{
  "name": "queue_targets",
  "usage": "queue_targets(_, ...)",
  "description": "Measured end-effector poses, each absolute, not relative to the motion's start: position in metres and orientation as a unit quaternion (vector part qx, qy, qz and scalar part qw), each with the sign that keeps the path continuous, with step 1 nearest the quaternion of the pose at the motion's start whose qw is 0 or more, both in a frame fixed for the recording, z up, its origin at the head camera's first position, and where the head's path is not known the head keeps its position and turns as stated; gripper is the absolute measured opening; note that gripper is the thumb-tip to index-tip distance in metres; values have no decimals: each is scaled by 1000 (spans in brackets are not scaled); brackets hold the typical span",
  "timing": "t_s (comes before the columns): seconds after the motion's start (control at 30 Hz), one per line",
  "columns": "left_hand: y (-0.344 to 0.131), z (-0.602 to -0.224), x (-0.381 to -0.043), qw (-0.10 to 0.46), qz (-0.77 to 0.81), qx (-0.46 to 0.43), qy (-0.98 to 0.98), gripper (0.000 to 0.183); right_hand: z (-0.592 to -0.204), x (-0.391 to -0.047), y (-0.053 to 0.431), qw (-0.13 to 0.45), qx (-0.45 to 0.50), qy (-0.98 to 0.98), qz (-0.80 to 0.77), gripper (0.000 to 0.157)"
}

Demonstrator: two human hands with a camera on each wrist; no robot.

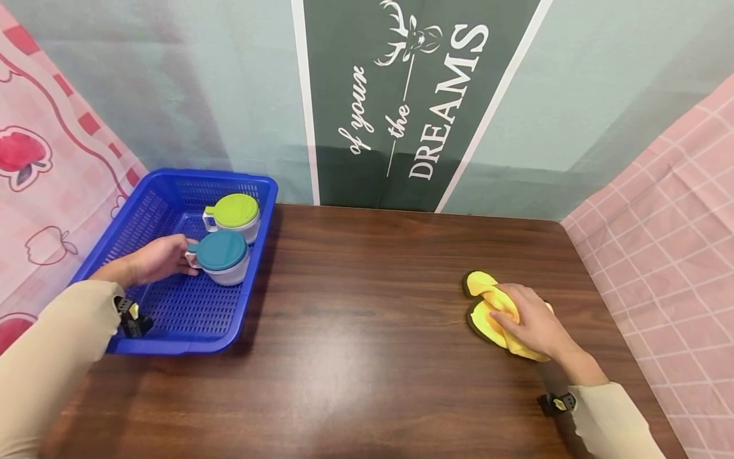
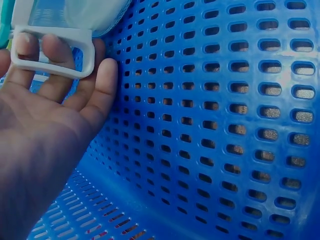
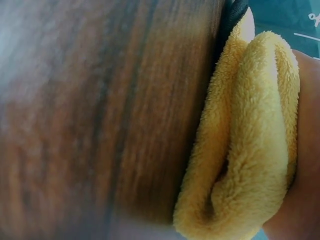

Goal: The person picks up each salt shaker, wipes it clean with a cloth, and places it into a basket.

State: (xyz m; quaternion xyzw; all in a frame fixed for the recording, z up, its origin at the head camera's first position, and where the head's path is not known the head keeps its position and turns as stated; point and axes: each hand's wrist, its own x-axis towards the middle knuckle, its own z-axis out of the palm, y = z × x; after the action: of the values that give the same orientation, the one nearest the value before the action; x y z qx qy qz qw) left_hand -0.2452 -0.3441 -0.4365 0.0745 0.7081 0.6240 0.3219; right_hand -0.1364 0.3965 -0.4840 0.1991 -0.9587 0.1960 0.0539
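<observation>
Inside the blue basket (image 1: 189, 347) stand two clear containers with handles, one with a teal lid (image 1: 222, 250) and one behind it with a lime lid (image 1: 236, 210). My left hand (image 1: 162, 258) grips the white handle (image 2: 52, 70) of the teal-lidded container, its fingers passing through the loop in the left wrist view. Over on the right, my right hand (image 1: 536, 322) holds a bunched yellow cloth (image 1: 487, 322) with a dark edge against the table. The cloth's fluffy folds (image 3: 255, 135) fill the right wrist view's right side and hide most of the fingers.
The brown wooden table (image 1: 355, 306) runs between basket and cloth. A grey-green backdrop (image 1: 246, 95) with printed lettering closes off the back. Pink patterned sheets hang at the left (image 1: 57, 159) and right (image 1: 676, 274).
</observation>
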Motion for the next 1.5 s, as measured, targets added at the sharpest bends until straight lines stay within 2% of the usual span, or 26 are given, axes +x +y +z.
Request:
queue_targets(0.6,-349,-435,-244,278,573,64,768,32,-485,-139,393,63,207,-957,195,52)
queue_targets(0.87,-347,-421,-246,235,488,12,841,29,-481,-140,392,53,209,-957,194,53)
queue_targets(1.03,-342,-405,-248,181,429,4,885,34,-477,-140,392,37,202,-960,189,55)
queue_targets(1.17,-332,-390,-249,103,366,-1,925,36,-473,-141,393,27,202,-962,181,57)
queue_targets(1.3,-320,-374,-253,21,318,-12,948,31,-464,-143,391,18,211,-962,171,58)
queue_targets(1.5,-293,-349,-266,-47,291,4,955,28,-443,-150,389,10,230,-960,157,58)
